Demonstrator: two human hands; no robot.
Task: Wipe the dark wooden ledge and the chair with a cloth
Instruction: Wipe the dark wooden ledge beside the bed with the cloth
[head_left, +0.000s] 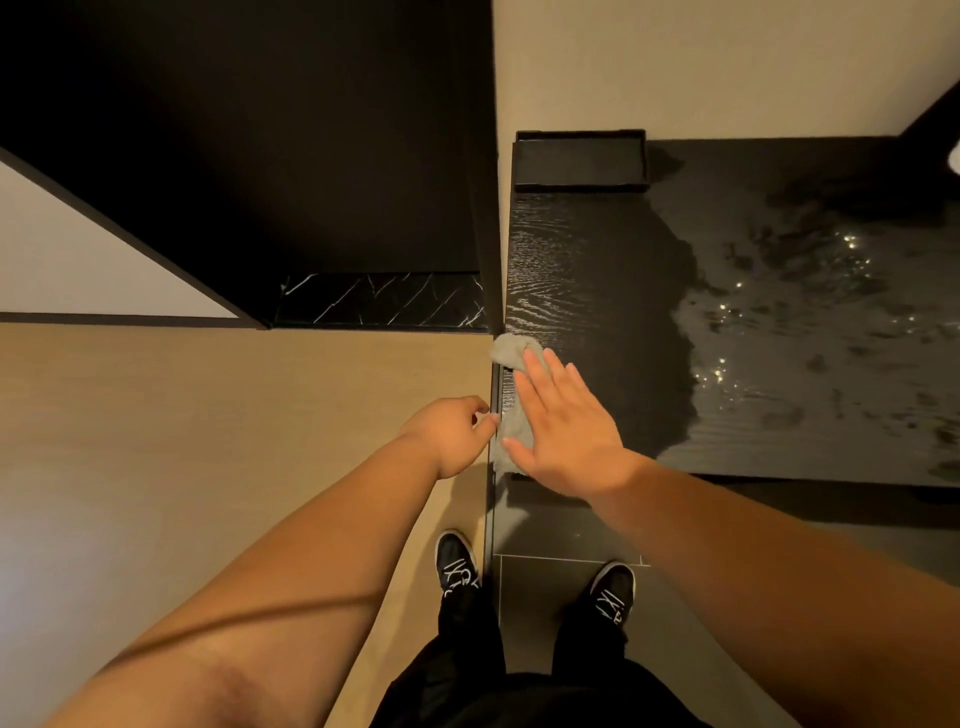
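Head view, right hand (563, 431) spread flat on grey cloth (511, 395) lying lengthwise along ledge (597, 291) edge, left hand (452, 434) pinching it.

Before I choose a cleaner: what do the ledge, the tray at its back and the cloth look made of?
Ledge: seemingly dark stained wood, open grain lines visible, partly wet and glossy.
Tray: matte black, rigid; wood or plastic, unclear.
Cloth: soft grey fabric, bunched under the right hand.
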